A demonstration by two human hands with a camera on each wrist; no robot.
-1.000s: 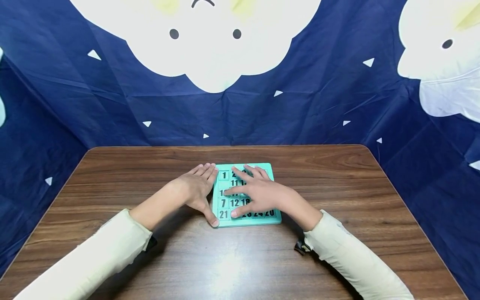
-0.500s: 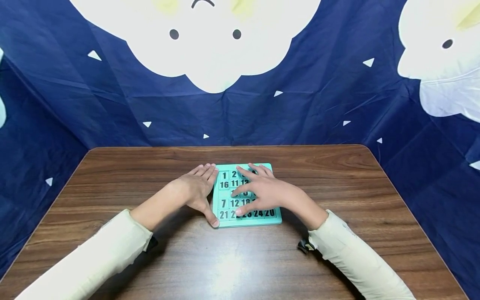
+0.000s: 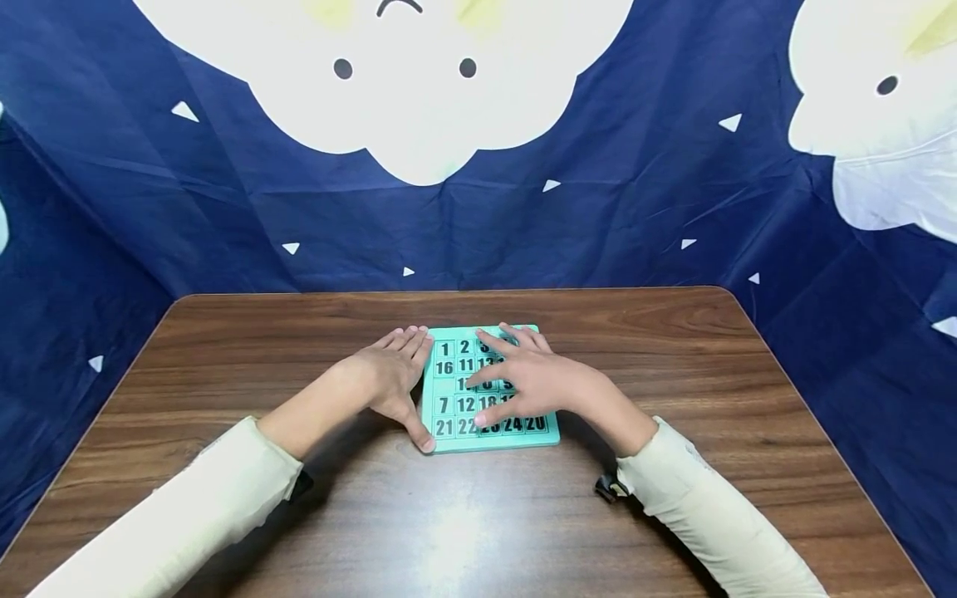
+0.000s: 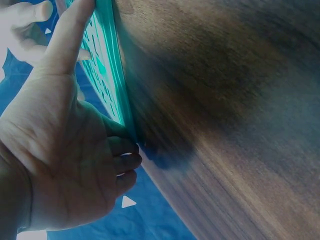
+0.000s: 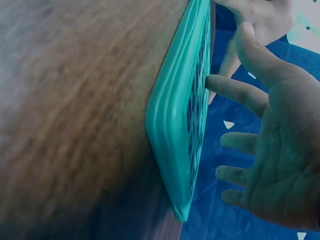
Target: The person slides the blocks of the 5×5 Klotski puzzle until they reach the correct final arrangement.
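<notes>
A turquoise number sliding puzzle (image 3: 429, 390) lies flat on the table, its black-numbered tiles in a square grid. The leftmost cell of its third row holds no tile. My left hand (image 3: 390, 378) rests along the puzzle's left edge, with straight fingers at the far corner and the thumb at the near corner. Over the right part is my right hand (image 3: 540, 382), fingers spread and hiding several tiles. Its index fingertip touches a partly hidden tile in the third row, seen also in the right wrist view, where the other fingers (image 5: 239, 142) stay off the board (image 5: 167, 120).
The brown wood-grain table (image 3: 299, 531) extends around the puzzle. A dark blue cloth (image 3: 224, 216) with white cloud shapes and small triangles hangs behind it and at both sides. A small black item (image 3: 609, 488) sits beneath the right cuff.
The tile 16 has slid from the third row up to the second row of the left column. My right hand has shifted a little to the right. The left hand stays put.
</notes>
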